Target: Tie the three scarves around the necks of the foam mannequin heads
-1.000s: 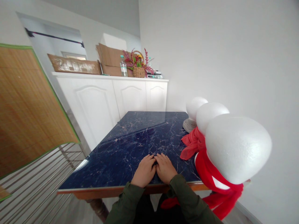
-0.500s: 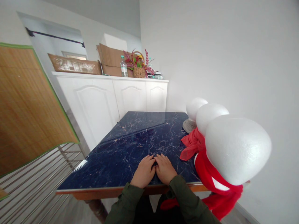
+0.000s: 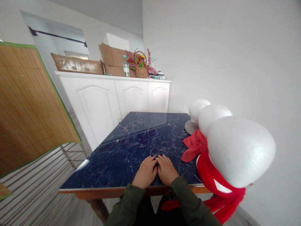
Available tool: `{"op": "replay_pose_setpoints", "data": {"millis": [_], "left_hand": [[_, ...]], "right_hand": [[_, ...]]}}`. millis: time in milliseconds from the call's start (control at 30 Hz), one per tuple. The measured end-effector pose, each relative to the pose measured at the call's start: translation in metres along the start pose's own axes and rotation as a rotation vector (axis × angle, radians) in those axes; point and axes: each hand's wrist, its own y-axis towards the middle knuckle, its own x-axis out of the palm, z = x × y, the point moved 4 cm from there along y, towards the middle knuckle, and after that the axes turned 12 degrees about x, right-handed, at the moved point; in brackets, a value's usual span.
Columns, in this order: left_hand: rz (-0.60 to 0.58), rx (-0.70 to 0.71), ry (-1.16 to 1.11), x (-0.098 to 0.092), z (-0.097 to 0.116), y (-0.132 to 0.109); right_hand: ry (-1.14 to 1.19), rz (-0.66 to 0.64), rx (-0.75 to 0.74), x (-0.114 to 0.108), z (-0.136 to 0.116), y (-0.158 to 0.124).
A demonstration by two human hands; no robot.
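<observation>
My left hand [image 3: 145, 172] lies palm down near the front edge of the dark blue marbled table [image 3: 113, 163], fingers stretched out. Beside it my right hand [image 3: 167, 171] rests the same way, its fingertips meeting those of the left. Neither holds anything. To the right stand three white foam heads in a row. The nearest foam head [image 3: 242, 150] wears a bright red scarf [image 3: 207, 171]. The middle foam head [image 3: 211, 116] has a thin coral-red scarf [image 3: 195, 144] tied round its neck. At the back, the farthest foam head [image 3: 197, 108] has grey cloth [image 3: 191, 127] round its base.
A white cabinet [image 3: 98, 100] stands behind the table, carrying cardboard boxes [image 3: 113, 59], a water bottle [image 3: 126, 67] and a flower basket [image 3: 141, 72]. On the left is a metal rack bed frame [image 3: 42, 179] with a bamboo mat [image 3: 30, 106]. A wall [image 3: 223, 56] rises at right.
The view has shifted very slightly. Both hands stay in the same place on the table, and the foam heads and scarves have not moved.
</observation>
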Motion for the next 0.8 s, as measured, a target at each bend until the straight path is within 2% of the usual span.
{"op": "replay_pose_setpoints", "data": {"millis": [800], "left_hand": [[-0.006, -0.019, -0.020, -0.0006, -0.0010, 0.0001]], "right_hand": [[0.004, -0.003, 0.003, 0.0002, -0.0005, 0.0004]]}}
